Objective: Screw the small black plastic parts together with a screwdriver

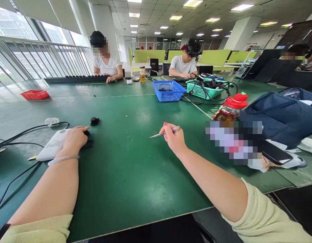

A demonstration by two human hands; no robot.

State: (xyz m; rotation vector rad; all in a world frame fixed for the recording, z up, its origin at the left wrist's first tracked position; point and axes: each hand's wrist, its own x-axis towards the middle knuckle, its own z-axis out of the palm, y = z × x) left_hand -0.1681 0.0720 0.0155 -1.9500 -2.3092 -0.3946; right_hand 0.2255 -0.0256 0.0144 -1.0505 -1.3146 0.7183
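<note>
My right hand [173,136] is closed round a thin pointed tool [158,135], whose tip points left above the green table [135,162]. On the left, my left hand [76,137] rests palm down over the edge of a white box-like device [53,145], near a small black object [87,133]. Its fingers reach toward that object, but whether they grip it cannot be made out. A flat black piece [88,144] lies beside this hand, and a small black part [94,121] sits just beyond it.
A blue basket [169,96] and a green basket [204,90] with cables stand ahead. At right are a red-lidded bottle [233,104], a phone [276,152] and a dark blue bag [280,114]. A red tray [34,95] lies far left. Two people sit across the table.
</note>
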